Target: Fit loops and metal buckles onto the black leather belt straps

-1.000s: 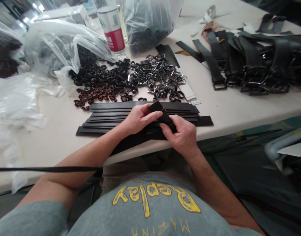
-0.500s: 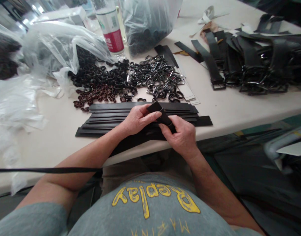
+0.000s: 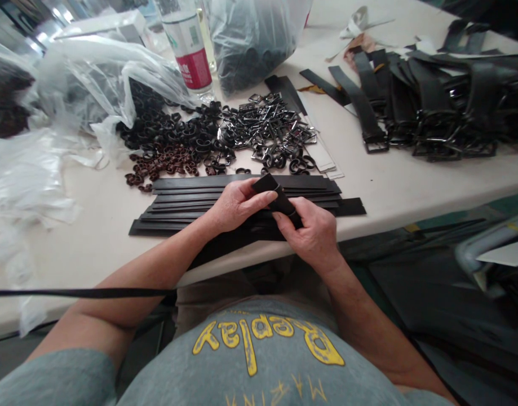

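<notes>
Between my two hands is the end of a black belt strap (image 3: 267,183), tilted with its squared tip up and to the left. My left hand (image 3: 237,206) is closed on it near the tip, thumb lying across the front. Lower down, my right hand (image 3: 311,228) grips the same strap, with thumb and fingers wrapped round it. A thin band crosses the strap just below the tip; whether it is a loop I cannot tell. Under and behind my hands lie several flat black straps (image 3: 186,199) in a stack. My fingers hide part of the held strap.
Beyond the stack are piles of black belt loops (image 3: 178,129), brown loops (image 3: 163,163) and metal buckles (image 3: 265,121). Plastic bags (image 3: 89,73), a bottle (image 3: 189,59) and a full clear bag (image 3: 250,45) stand behind. Belts with buckles (image 3: 436,101) are heaped at right.
Almost nothing differs. Both hands keep the same hold on the strap, and the view has shifted very slightly.
</notes>
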The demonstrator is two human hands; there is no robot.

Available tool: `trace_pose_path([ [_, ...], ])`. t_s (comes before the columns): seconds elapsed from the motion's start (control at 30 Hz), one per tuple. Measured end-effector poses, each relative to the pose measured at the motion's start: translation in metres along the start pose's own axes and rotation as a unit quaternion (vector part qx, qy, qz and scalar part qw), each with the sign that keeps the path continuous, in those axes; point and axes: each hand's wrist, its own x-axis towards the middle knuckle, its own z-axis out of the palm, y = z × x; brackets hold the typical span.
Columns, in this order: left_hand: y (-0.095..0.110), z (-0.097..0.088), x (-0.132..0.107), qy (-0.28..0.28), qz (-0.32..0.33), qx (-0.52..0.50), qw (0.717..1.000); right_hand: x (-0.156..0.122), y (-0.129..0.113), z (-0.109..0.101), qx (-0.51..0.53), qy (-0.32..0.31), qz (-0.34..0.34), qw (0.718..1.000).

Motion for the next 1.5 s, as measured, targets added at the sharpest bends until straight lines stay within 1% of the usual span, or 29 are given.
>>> trace_pose_path([
  [0.3,0.0011,-0.0001,0.0003,-0.001,0.0,0.002,1.0,-0.0014,0.0013,0.0005,-0.003,-0.012,0.013,1.0],
  [0.8,0.0047,0.0002,-0.0004,0.007,-0.005,0.023,1.0,-0.0011,-0.0003,-0.0007,0.004,-0.009,0.012,1.0],
  [1.07,0.0031,0.0014,0.0004,0.003,-0.004,-0.008,1.0,-0.0006,0.0002,-0.0002,0.003,-0.005,0.009,1.0],
  [1.33,-0.004,0.0012,0.001,0.001,-0.006,-0.022,1.0,-0.0006,0.0011,0.0011,-0.002,0.006,-0.002,1.0],
  [1.5,-0.0011,0.0015,0.0008,0.001,-0.014,-0.029,0.999,0.0005,-0.0001,0.0009,-0.001,0.005,-0.001,1.0],
])
